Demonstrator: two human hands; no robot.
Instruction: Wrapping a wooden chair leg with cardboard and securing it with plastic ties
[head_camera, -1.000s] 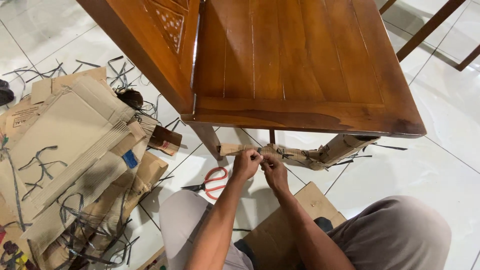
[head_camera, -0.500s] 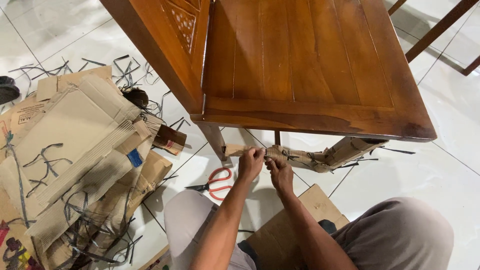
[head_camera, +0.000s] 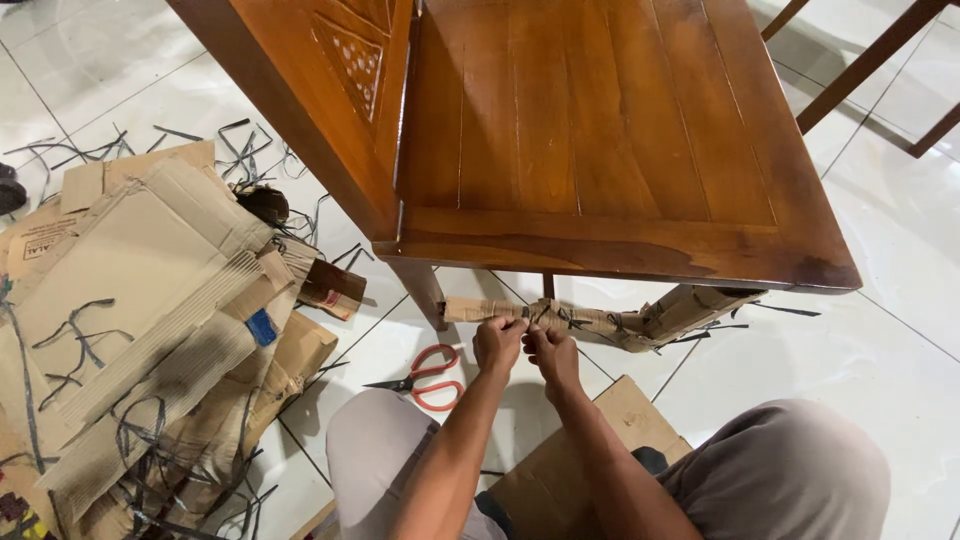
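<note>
Head view: both hands are working side by side at the cardboard-wrapped rail (head_camera: 560, 320), which is running left-right just beyond the fingers. The left hand (head_camera: 497, 342) and right hand (head_camera: 549, 352) are both pinching its black strap. One pair of red scissors (head_camera: 428, 377) is lying on the floor nearer the left hand.

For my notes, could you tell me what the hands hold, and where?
Both the left hand and right hand pinch the dark strap around the cardboard-wrapped chair rail, near its middle.

White tiled floor (head_camera: 900, 250), cardboard (head_camera: 130, 300), scissors (head_camera: 430, 375)
</note>
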